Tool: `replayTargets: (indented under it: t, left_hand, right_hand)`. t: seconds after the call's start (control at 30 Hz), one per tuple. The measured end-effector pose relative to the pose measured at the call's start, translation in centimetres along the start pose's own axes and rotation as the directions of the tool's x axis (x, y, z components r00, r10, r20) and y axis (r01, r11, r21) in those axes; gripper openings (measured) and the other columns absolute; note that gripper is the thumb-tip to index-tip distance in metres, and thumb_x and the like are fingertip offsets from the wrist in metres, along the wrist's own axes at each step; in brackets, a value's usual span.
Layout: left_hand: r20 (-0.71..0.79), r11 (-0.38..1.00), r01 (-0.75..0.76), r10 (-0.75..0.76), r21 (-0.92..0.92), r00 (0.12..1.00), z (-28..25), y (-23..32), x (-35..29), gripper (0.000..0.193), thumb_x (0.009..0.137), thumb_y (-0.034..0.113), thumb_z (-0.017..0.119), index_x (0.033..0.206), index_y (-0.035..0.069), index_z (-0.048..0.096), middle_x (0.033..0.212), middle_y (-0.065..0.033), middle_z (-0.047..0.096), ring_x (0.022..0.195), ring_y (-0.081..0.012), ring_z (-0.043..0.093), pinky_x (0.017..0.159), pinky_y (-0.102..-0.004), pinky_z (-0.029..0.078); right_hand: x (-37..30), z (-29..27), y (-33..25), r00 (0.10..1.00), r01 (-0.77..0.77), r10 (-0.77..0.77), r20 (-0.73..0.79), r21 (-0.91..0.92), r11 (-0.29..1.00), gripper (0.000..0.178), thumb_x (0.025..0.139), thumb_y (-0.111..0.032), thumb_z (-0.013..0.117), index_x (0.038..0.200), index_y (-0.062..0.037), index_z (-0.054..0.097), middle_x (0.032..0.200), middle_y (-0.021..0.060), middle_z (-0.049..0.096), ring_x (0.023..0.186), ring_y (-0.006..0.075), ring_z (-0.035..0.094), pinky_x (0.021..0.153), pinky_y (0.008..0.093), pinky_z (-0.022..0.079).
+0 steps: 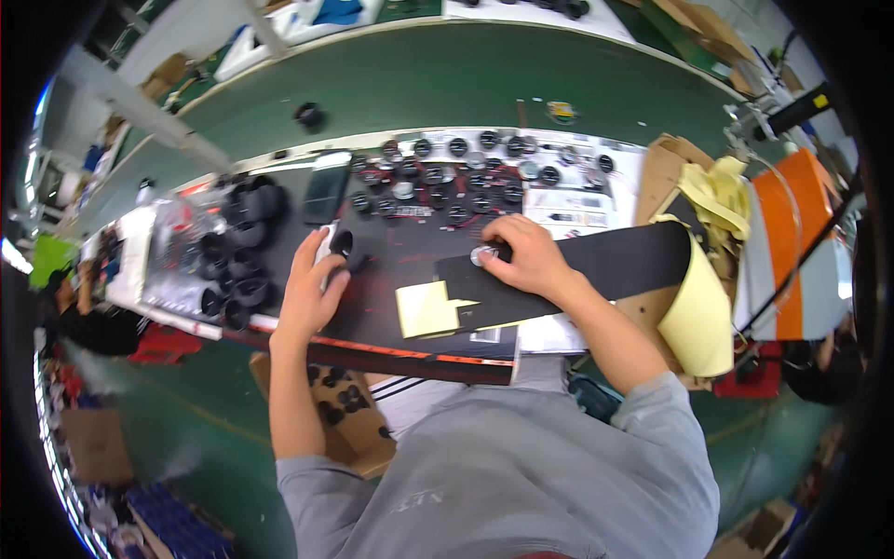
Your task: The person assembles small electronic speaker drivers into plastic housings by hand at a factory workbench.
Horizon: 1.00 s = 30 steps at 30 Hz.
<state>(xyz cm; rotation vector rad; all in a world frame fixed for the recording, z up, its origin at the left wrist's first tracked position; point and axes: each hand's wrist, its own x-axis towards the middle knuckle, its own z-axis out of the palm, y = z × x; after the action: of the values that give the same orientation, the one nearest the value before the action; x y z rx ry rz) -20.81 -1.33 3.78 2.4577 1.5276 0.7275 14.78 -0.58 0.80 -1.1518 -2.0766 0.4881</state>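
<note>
My left hand (pixel 315 284) is closed around a black cup-shaped part (pixel 344 244) with a pale piece along its side, above the dark work mat (pixel 377 279). My right hand (pixel 529 256) pinches a small silver round part (pixel 482 254) at the edge of a black foam sheet (pixel 624 261). That sheet curls at its right end and shows a yellow backing (pixel 700 321). A pale yellow backing piece (pixel 426 309) lies between my hands. Beyond them stand several round black parts with wires (pixel 433 175).
More black cups (pixel 250 238) are heaped at the left beside clear plastic bags (pixel 177 242). A phone (pixel 327 191) lies behind my left hand. Crumpled yellow backing (pixel 717 197) sits on cardboard at right. A green conveyor belt (pixel 419 84) runs behind; an open carton (pixel 349 419) stands below.
</note>
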Motion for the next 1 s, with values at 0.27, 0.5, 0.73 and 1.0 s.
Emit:
replayTargets:
  t: [0.27, 0.5, 0.73, 1.0]
  left_hand:
    - [0.134, 0.916, 0.044, 0.01, -0.398, 0.991, 4.0, 2.0, 3.0, 0.035, 0.07, 0.019, 0.08, 0.094, 0.004, 0.06, 0.122, -0.0135, 0.058, 0.112, -0.0296, 0.055, 0.096, -0.0358, 0.043]
    - [0.156, 0.102, 0.164, -0.081, -0.981, 0.984, 5.3, 4.1, 6.9, 0.054, 0.072, 0.017, 0.077, 0.113, 0.005, 0.044, 0.118, -0.0137, 0.054, 0.108, -0.0225, 0.057, 0.092, -0.0349, 0.047]
    - [0.378, 0.395, 0.191, 0.476, -0.899, 0.794, 6.4, 6.6, 11.0, 0.053, 0.057, 0.02, 0.078, 0.104, 0.007, 0.056, 0.129, -0.0153, 0.052, 0.117, -0.0262, 0.051, 0.102, -0.0373, 0.035]
    - [0.409, 0.748, -0.062, 0.429, -0.661, 0.806, 7.6, 8.5, 9.5, 0.059, 0.055, 0.012, 0.079, 0.111, 0.007, 0.06, 0.14, -0.016, 0.043, 0.121, -0.0327, 0.05, 0.097, -0.0392, 0.044]
  right_hand:
    - [-0.2, -0.4, 0.4, 0.995, 0.067, -0.066, 0.076, -0.019, 0.998, 0.023, 0.075, -0.02, 0.074, 0.091, -0.0044, 0.069, 0.082, 0.0072, 0.06, 0.078, 0.0239, 0.058, 0.068, 0.035, 0.048]
    - [0.1, -0.6, 0.2, 0.987, 0.005, -0.001, 0.161, -0.025, 1.0, 0.025, 0.073, -0.016, 0.076, 0.095, -0.0049, 0.069, 0.085, 0.0066, 0.06, 0.079, 0.0237, 0.059, 0.07, 0.0338, 0.048]
    - [-0.3, -0.3, 1.1, 0.989, -0.145, 0.142, 0.027, 0.201, 0.969, 0.027, 0.073, -0.009, 0.073, 0.099, -0.003, 0.066, 0.095, 0.0086, 0.061, 0.087, 0.0244, 0.059, 0.075, 0.0344, 0.05]
    - [-0.2, 0.5, 0.4, 0.986, -0.144, 0.14, -0.085, -0.039, 0.989, 0.034, 0.068, -0.015, 0.078, 0.098, -0.0033, 0.066, 0.085, 0.0079, 0.058, 0.079, 0.0239, 0.059, 0.065, 0.0328, 0.048]
